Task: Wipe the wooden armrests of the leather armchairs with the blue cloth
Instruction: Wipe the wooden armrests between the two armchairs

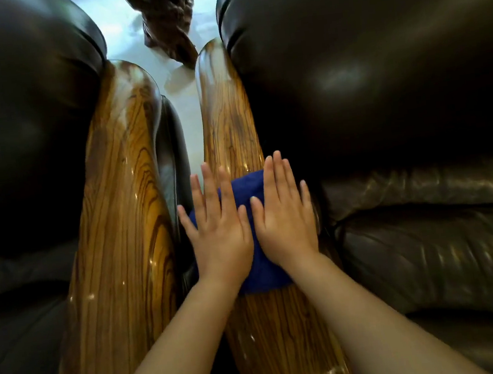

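Two glossy striped wooden armrests run away from me side by side: the left armrest (121,201) and the right armrest (227,121). A blue cloth (263,265) lies across the right armrest, about halfway along it. My left hand (218,230) and my right hand (285,216) both rest flat on the cloth, palms down, fingers straight and slightly spread, pointing away from me. Most of the cloth is hidden under the hands. Neither hand curls around the cloth.
Dark leather cushions flank the armrests: the left armchair (16,120) and the right armchair (382,94). A narrow gap of pale glossy floor (187,107) shows between the armrests. A dark carved wooden object (165,20) stands on the floor beyond them.
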Demonstrator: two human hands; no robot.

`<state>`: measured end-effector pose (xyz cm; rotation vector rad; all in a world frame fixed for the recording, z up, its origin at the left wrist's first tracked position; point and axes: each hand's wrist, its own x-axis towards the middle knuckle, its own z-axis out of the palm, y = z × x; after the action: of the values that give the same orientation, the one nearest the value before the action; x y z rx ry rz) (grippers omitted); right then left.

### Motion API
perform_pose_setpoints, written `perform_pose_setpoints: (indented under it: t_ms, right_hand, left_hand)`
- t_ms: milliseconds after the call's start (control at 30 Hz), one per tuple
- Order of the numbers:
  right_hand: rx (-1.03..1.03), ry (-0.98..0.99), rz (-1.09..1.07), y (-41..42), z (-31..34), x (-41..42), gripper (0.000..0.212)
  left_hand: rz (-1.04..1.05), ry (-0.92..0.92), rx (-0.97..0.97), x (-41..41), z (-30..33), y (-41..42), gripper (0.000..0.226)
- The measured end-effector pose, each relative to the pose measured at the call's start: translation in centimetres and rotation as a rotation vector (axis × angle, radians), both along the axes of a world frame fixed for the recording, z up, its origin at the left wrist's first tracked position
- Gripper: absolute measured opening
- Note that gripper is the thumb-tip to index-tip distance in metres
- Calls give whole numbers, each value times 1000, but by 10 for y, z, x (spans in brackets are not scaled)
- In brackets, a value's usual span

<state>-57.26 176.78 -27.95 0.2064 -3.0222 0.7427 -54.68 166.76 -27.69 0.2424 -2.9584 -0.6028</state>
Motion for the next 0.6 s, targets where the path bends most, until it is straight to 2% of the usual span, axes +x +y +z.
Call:
perform_pose_setpoints:
  t_ms: [67, 133, 200, 433, 533, 600]
  right_hand:
    - [-26, 40, -8, 5, 1, 5, 61]
    - [-56, 26, 53, 10, -5, 27, 59]
    - [-43, -8, 134, 13, -16, 39, 56]
    - [-79, -38, 198, 7, -16, -13, 54]
    - [-92, -36, 208, -5, -12, -51, 54]
    - [-114, -117, 244, -8, -2, -78, 56]
  left_hand:
    - [-22, 33, 34, -2, 5, -6, 65]
    - [-172, 24, 52, 16, 1, -10, 63]
    - [-289, -20, -30, 33, -10, -12, 58]
    - [-283, -31, -30, -11, -11, -20, 54]
    - [-302, -85, 12, -56, -7, -30, 53]
    - [-331, -163, 6, -85, 3, -37, 56]
